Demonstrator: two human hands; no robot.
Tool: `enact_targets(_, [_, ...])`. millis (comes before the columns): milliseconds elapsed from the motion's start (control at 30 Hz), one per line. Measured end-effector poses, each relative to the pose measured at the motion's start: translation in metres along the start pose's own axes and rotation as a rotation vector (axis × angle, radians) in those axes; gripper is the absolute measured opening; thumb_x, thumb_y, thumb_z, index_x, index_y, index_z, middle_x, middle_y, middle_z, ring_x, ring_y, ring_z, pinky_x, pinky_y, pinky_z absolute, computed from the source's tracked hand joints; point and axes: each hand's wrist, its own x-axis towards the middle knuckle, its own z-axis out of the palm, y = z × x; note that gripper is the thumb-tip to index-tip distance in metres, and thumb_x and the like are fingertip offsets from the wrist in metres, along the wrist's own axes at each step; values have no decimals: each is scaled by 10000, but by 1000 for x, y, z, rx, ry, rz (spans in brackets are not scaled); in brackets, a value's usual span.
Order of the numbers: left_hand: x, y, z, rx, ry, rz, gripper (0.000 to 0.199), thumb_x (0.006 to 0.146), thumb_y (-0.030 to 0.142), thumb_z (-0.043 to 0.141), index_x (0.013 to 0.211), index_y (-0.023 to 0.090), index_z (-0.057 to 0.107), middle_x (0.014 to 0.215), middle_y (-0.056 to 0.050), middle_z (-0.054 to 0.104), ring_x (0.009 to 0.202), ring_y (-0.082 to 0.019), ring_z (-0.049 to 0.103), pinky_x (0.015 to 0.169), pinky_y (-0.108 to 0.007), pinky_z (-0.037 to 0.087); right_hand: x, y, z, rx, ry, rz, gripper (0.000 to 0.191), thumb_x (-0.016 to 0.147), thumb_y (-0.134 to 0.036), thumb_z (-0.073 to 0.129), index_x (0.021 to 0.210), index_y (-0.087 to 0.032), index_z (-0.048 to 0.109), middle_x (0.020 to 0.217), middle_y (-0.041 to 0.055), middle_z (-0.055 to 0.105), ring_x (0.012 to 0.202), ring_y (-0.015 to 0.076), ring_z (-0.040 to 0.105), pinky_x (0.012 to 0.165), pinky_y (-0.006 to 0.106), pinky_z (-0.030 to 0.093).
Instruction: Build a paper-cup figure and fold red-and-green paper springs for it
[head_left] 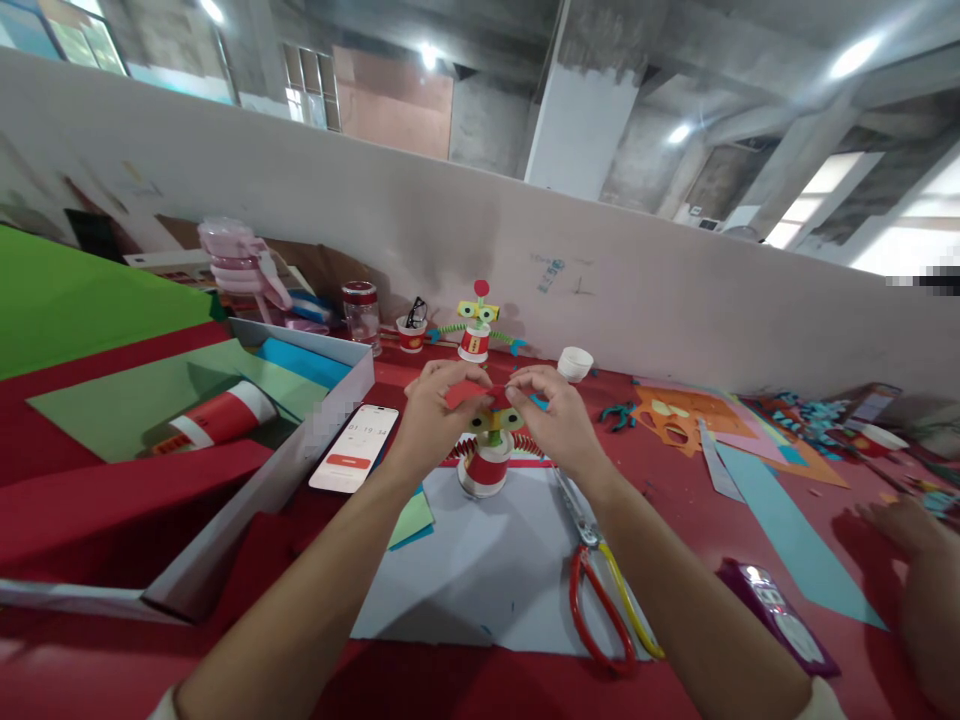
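My left hand (439, 405) and my right hand (551, 400) are raised close together, fingertips pinching a small red paper piece (466, 393). The piece sits at the top of a paper-cup figure (486, 472), just above its yellow-green head with round eyes; whether it is attached there, I cannot tell. The figure stands upright on a white board (465, 580), with coiled red paper arms at its sides. A bit of blue paper (538, 402) shows by my right fingers. Scissors (592, 550) with one red and one yellow handle lie beneath my right forearm.
A finished-looking cup figure (474, 340) stands against the wall. A phone (355, 448) and a box (315, 425) of paper and a cup lie left. On the right are a white cup (576, 363), pliers (619, 414), orange paper scraps (671, 425), and another person's hand (900, 525).
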Motion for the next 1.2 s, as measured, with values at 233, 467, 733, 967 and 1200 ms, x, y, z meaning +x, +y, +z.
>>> enact_targets(233, [2,0,4,11,-14,-28,193,737,172,631,853,288,732,892,-14,710,1006,-247,543,900,-432,417,-2,2,0,14,4,-3,98,829,-239,562,792,-214,649,952,60,651,950,205,591,864,364,445])
enact_targets(467, [0,2,6,28,6,-8,167,741,184,660,814,306,747,836,5,712,962,-222,565,943,-424,390,-2,4,-1,43,21,9,115,826,-251,554,762,-215,643,930,56,652,936,204,592,870,372,446])
enact_targets(733, [2,-5,9,45,21,22,158,750,198,651,806,296,762,818,-7,715,930,-223,559,860,-378,445,-3,6,-1,49,4,0,117,834,-264,551,783,-210,641,955,65,645,963,204,588,900,382,438])
enact_targets(967, [1,-8,10,95,47,30,193,767,194,609,805,310,758,826,11,735,924,-221,564,857,-370,445,-5,3,-4,29,-6,-32,86,828,-257,592,895,-231,640,967,32,668,972,204,590,900,367,425])
enact_targets(1200, [1,-9,12,113,49,-2,161,768,242,612,806,307,754,822,4,732,930,-232,566,850,-385,437,-5,0,-4,-75,49,-109,59,815,-221,628,844,-249,671,917,29,669,958,212,576,891,367,421])
